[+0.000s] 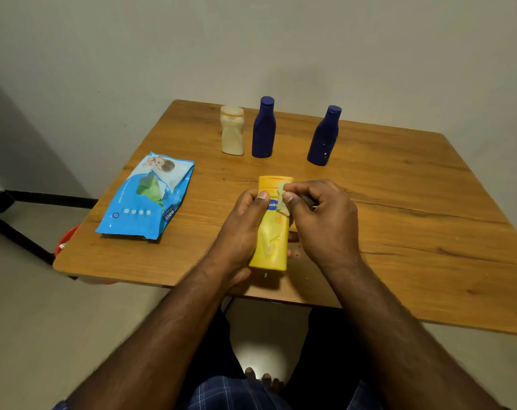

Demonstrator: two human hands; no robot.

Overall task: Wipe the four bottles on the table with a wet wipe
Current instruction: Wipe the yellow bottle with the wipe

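Left hand [245, 220] gripping a smooth yellow plastic bottle [270, 241], right hand [319, 214] pinching a crumpled wipe [282, 199] against it, grained wooden table [399, 184], glossy blue wipe pack [146, 196]

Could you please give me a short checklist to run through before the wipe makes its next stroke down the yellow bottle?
1. Yellow bottle held firmly: ok, the left hand wraps its side.
2. Wet wipe in hand: ok, pinched by the right hand against the bottle's upper part.
3. Wipe still damp enough: cannot tell.
4. Other bottles out of the way: ok, the cream bottle and two blue bottles stand upright at the back of the table.
5. Spare wipes within reach: ok, the wipes pack lies to the left.
6. Bottle cap closed: cannot tell.
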